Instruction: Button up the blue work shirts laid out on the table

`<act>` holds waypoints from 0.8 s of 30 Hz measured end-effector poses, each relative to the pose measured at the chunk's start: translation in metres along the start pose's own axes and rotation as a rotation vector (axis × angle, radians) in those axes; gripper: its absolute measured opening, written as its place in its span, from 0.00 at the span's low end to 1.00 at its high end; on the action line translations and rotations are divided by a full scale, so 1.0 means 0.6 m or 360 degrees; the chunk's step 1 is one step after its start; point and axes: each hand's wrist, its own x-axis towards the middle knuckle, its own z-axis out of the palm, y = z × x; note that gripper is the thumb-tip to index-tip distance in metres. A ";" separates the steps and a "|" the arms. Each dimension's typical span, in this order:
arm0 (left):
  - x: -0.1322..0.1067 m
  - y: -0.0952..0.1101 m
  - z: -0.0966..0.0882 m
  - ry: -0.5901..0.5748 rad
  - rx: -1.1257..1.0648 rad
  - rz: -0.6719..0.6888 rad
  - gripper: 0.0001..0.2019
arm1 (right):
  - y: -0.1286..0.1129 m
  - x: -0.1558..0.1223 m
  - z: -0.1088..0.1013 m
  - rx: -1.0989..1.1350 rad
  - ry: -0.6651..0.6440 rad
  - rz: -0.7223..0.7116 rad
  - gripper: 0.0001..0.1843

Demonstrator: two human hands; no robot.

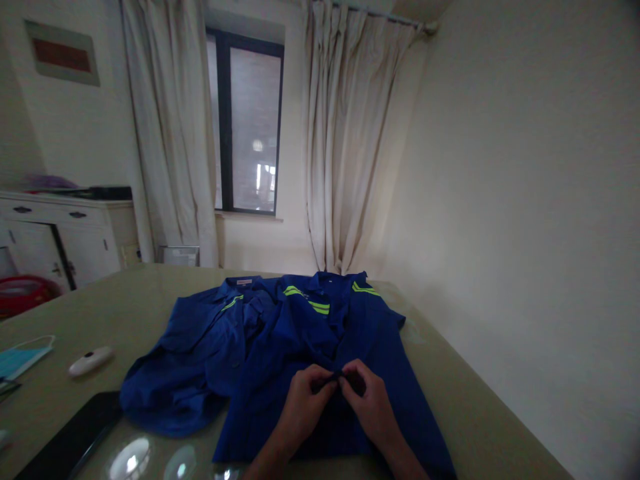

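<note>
A blue work shirt (370, 340) with yellow-green stripes lies spread on the table, its collar toward the window. Both hands meet over its front, pinching the fabric at the opening. My left hand (306, 399) is closed, thumb and forefinger on the cloth. Close beside it, my right hand (369, 395) is closed on the same shirt, the fingertips almost touching. Whether a button sits between them cannot be made out. To the left rests a second blue shirt (200, 333), partly overlapped by the first.
On the table's left side are a dark flat phone-like object (73, 437), a small whitish oval object (91, 362) and a blue face mask (25, 359). The tabletop (480, 413) runs along the right wall. A white cabinet (65, 233) stands beyond, with a red basin (27, 295) near it.
</note>
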 end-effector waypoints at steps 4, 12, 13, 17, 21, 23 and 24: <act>0.001 -0.001 0.004 0.0054 -0.0023 -0.0092 0.11 | 0.007 0.000 0.003 0.0007 0.0064 0.0027 0.09; 0.005 -0.016 0.005 0.0036 -0.0092 -0.0198 0.13 | 0.010 0.001 0.005 0.0035 0.0045 0.0074 0.08; 0.006 -0.019 0.005 0.0047 -0.0122 -0.0203 0.13 | 0.009 0.002 0.004 0.0062 0.0043 0.0085 0.08; 0.009 -0.028 0.003 0.0092 -0.0257 -0.0192 0.14 | 0.009 0.006 -0.002 0.0190 0.0051 0.0130 0.11; 0.012 -0.030 -0.001 0.0043 -0.0480 -0.0207 0.15 | 0.014 0.011 -0.003 0.0315 0.0080 0.0186 0.17; 0.014 -0.030 0.000 0.0044 -0.0554 -0.0246 0.16 | 0.018 0.012 -0.002 0.0376 0.0071 0.0195 0.19; 0.014 -0.030 0.000 0.0033 -0.0578 -0.0257 0.17 | 0.020 0.013 -0.002 0.0400 0.0059 0.0194 0.20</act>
